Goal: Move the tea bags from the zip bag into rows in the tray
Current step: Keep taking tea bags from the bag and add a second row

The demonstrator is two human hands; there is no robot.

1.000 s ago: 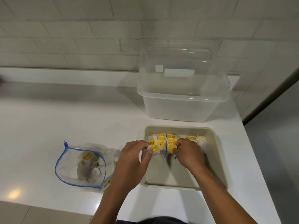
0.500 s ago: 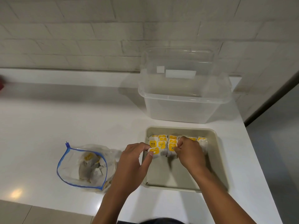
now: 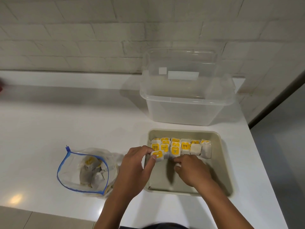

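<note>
White counter (image 3: 49,129): left hand (image 3: 133,171) still pinches a tea bag (image 3: 158,155); right hand (image 3: 191,171), curled, has withdrawn nearer.

Both forearms are reaching forward from the bottom edge, bare, converging toward the middle. Left hand (image 3: 134,169) is sitting palm-down with knuckles up, fingers curled and thumb extended forward, pinching the near-left tea bag (image 3: 157,155) between thumb tip and fingertips. Right hand (image 3: 192,171) is also lying palm-down, wrist angled in from the right, fingers curled under and pointing left, fingertips (image 3: 177,160) pressing at the near edge of the row; something small and white is showing under them, but whether the hand is gripping it can't be told.
</note>
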